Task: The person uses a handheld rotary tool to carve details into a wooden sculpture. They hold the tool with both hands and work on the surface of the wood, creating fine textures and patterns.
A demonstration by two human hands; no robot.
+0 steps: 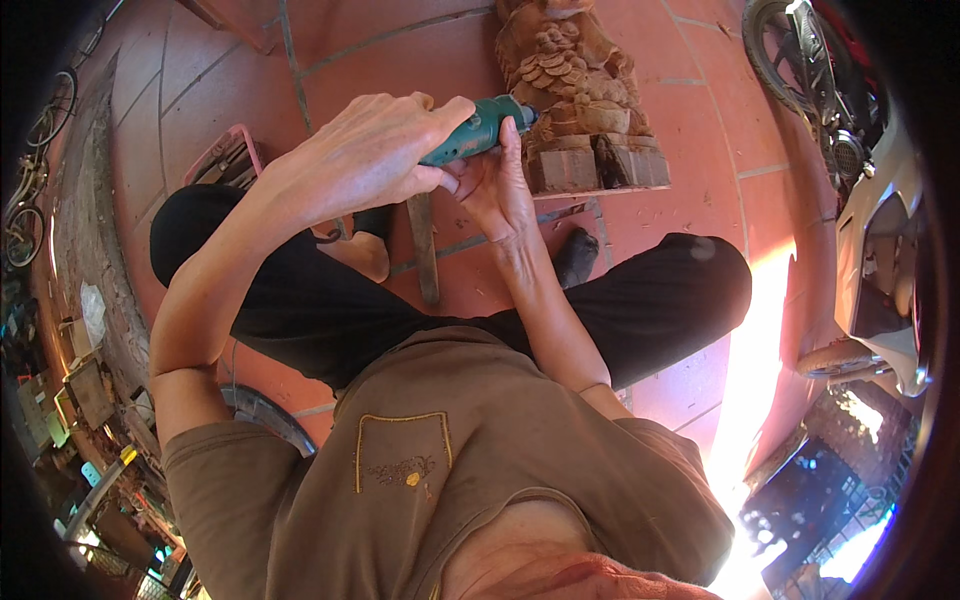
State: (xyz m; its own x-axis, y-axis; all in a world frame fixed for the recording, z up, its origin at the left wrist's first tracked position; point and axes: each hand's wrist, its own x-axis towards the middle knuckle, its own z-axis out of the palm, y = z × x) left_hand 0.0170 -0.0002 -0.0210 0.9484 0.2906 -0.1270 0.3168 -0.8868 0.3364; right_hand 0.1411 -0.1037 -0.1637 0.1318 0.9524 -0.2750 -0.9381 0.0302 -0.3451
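Observation:
A green handheld rotary tool [478, 133] is held in front of me, its dark nose pointing right at a carved wooden sculpture [575, 95]. My left hand [365, 150] is closed round the rear of the tool from above. From below, my right hand [495, 190] supports the front, its thumb lying along the side near the nose. The sculpture stands on the tiles just beyond, with clustered round shapes and a blocky base. Whether the tip touches the wood I cannot tell. The fingers under the tool are partly hidden.
Between my bent legs a long wooden piece [424, 250] lies on the red tiled floor [690, 215]. A pink-framed object [232, 158] sits by my left knee. A motorbike [880, 250] stands at right. Tools and clutter [95, 400] line the left side.

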